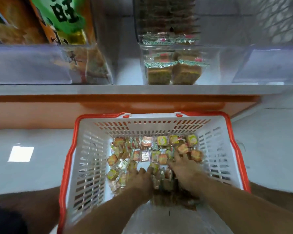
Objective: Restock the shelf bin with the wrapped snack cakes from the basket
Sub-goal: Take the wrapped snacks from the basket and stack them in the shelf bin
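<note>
While both hands are reaching down into the basket (85,149), the cakes (149,152) are lying in a loose heap across its floor, most of them toward the far wall. The left hand (139,179) is sitting on the near part of the heap, knuckles up, its fingers (150,169) curling down among the wrappers; whether they are pinching a cake is not something I can tell, since the tips are buried and blurred. The right hand (184,169) is lying just right of the left one, its fingers (177,155) spreading apart and pressing flat onto the cakes at the right side of the heap, not closing around any one that shows. Both forearms are coming in over the basket's near rim.

Beyond the basket's far rim, the shelf (142,89) is running across the view with an orange strip along its front edge. Straight past the basket, the bin (215,65) is standing on that shelf, clear-walled, with a few wrapped cakes (172,71) stacked at its left side and more piled behind them. Left of the bin, another clear bin (29,65) is holding large orange and green snack bags (61,19). Under the basket, the pale floor (20,166) is showing a bright square reflection on the left.
</note>
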{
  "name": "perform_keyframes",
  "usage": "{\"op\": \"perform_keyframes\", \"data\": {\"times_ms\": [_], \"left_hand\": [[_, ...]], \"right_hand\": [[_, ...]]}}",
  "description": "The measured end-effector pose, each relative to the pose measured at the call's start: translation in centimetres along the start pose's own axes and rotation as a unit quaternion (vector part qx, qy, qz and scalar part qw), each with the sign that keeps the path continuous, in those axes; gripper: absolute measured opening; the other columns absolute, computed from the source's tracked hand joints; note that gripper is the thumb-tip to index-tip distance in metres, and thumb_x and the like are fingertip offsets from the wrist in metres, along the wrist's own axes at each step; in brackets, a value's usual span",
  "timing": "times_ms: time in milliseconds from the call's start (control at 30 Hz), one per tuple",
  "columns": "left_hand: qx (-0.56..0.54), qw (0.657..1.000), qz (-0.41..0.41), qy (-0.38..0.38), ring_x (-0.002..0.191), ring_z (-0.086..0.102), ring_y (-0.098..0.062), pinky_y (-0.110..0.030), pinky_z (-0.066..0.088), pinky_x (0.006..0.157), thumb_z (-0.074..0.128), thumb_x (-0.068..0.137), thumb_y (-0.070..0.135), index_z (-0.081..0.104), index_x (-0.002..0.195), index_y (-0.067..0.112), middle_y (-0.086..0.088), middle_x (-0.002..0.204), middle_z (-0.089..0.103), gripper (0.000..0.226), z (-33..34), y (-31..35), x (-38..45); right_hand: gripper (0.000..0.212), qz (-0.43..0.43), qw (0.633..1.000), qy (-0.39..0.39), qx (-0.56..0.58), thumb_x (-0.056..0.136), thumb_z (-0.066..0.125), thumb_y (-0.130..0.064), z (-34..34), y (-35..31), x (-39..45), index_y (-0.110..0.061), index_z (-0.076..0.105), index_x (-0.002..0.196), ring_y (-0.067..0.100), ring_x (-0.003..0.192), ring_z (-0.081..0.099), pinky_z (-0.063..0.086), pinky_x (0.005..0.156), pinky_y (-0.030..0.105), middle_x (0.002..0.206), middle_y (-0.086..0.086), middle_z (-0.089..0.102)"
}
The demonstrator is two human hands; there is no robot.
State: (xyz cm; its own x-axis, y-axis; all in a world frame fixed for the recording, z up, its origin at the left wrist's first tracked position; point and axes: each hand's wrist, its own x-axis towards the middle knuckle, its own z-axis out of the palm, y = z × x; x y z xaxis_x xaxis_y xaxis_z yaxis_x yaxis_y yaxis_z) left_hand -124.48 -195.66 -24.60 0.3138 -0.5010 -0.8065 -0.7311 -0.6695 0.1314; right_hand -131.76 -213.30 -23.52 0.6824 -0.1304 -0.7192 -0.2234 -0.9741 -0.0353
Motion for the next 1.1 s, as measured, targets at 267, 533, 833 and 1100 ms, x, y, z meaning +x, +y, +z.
{"op": "perform_keyframes", "data": {"times_ms": [267, 533, 833, 1100], "left_hand": [[-0.321, 0.943, -0.073, 0.050, 0.087, 0.073, -0.022, -0.034, 0.062, 0.074, 0.059, 0.090, 0.009, 0.057, 0.117, 0.023, -0.005, 0.104, 0.071, 0.030, -1.5, -1.8, -0.4], [-0.637, 0.767, -0.004, -0.077, 0.054, 0.064, -0.018, -0.028, 0.054, 0.045, 0.058, 0.092, -0.003, 0.067, 0.107, 0.007, -0.014, 0.083, 0.069, 0.020, -12.5, -3.7, -6.5], [-0.722, 0.681, 0.113, -0.041, 0.078, 0.076, -0.023, -0.048, 0.065, 0.073, 0.054, 0.096, 0.015, 0.080, 0.107, 0.015, -0.014, 0.104, 0.076, 0.028, -25.7, -0.4, -19.3], [-0.713, 0.695, 0.092, 0.018, 0.087, 0.073, -0.030, -0.035, 0.060, 0.048, 0.051, 0.095, 0.009, 0.069, 0.124, 0.010, -0.021, 0.112, 0.074, 0.034, -27.3, -0.3, -23.8]], "right_hand": [[0.030, -0.009, 0.979, 0.033, 0.201, 0.080, 0.062, -0.011, -1.8, 0.9, -0.6, -0.031, 0.043, 0.091, 0.022, 0.101, 0.058, 0.049, 0.076, 0.033, 0.121, -0.002, 0.050], [0.034, -0.054, 0.920, -0.090, 0.377, 0.070, 0.080, -0.041, -13.1, 1.4, -5.2, -0.033, 0.064, 0.099, 0.010, 0.091, 0.058, 0.047, 0.073, 0.030, 0.097, -0.011, 0.060], [0.031, -0.108, 0.810, 0.050, 0.574, 0.058, 0.080, -0.032, -26.8, -0.4, -18.5, -0.026, 0.072, 0.087, 0.020, 0.083, 0.060, 0.046, 0.077, 0.045, 0.089, 0.005, 0.065], [0.009, -0.083, 0.692, 0.183, 0.693, 0.086, 0.073, -0.020, -29.0, -1.1, -21.4, -0.017, 0.068, 0.093, 0.025, 0.067, 0.063, 0.046, 0.058, 0.035, 0.079, 0.011, 0.067]]}}
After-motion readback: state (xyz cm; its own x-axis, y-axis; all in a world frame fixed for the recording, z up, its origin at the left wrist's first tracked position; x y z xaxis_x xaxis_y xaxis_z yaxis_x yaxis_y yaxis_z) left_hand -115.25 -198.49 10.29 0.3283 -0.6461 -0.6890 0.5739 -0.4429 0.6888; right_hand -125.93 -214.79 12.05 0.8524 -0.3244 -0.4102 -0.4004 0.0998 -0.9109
